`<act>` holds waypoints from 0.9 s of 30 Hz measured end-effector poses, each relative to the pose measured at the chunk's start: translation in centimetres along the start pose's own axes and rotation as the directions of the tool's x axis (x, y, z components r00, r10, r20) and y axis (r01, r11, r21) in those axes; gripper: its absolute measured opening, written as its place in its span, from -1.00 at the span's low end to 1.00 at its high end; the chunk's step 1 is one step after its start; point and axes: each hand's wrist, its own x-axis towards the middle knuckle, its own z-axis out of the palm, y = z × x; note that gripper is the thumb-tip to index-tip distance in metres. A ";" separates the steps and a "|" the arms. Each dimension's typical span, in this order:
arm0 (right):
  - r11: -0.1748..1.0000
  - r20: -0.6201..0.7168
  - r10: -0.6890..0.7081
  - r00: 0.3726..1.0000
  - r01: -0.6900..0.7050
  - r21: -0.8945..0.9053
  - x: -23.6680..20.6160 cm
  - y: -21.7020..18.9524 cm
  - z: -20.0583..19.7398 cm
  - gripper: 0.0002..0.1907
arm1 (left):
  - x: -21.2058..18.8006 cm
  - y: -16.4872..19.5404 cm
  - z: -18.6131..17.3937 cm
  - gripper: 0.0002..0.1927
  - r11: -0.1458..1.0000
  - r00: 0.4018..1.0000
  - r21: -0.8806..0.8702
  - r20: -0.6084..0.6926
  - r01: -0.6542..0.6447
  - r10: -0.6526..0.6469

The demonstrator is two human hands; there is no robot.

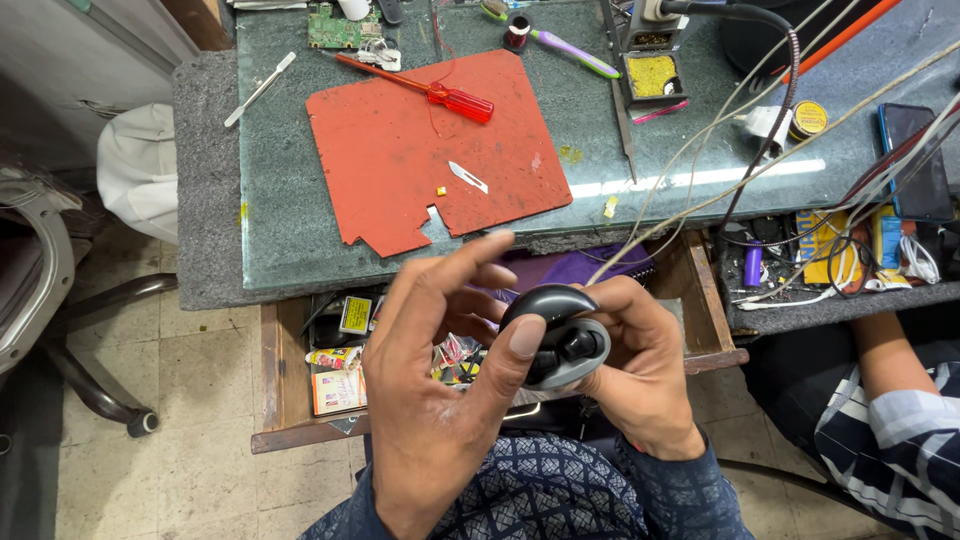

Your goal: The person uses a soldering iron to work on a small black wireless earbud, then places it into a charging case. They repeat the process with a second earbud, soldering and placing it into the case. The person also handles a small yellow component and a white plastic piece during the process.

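With my right hand [640,370] cradling the open grey earbud case [560,340] above my lap, near the open drawer [290,400], my left hand [430,370] presses its thumb on the rim, fingers loose; seating the black earbud [578,347] seemingly needs firm, careful pressure.

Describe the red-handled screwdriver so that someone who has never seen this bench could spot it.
Find the grey-green worktop, then the big red mat on it. The screwdriver lies slantwise across the mat's top edge; its clear red handle and thin red shaft set it apart from the small blade nearby.
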 end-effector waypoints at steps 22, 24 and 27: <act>0.887 0.047 -0.360 0.932 0.357 -0.293 0.4 -2.0 1.7 -0.61 | -1.3 -1.9 -0.8 -0.58 0.847 0.901 0.322 0.050 -0.422 0.430; 0.845 0.071 -0.386 0.920 0.383 -0.372 0.7 -2.2 1.7 -0.62 | -1.1 -2.1 -0.7 -0.60 0.872 0.914 0.282 0.045 -0.399 0.403; 0.787 0.092 -0.413 0.906 0.406 -0.464 1.0 -2.4 1.8 -0.62 | -0.9 -2.5 -0.6 -0.63 0.899 0.928 0.236 0.035 -0.369 0.371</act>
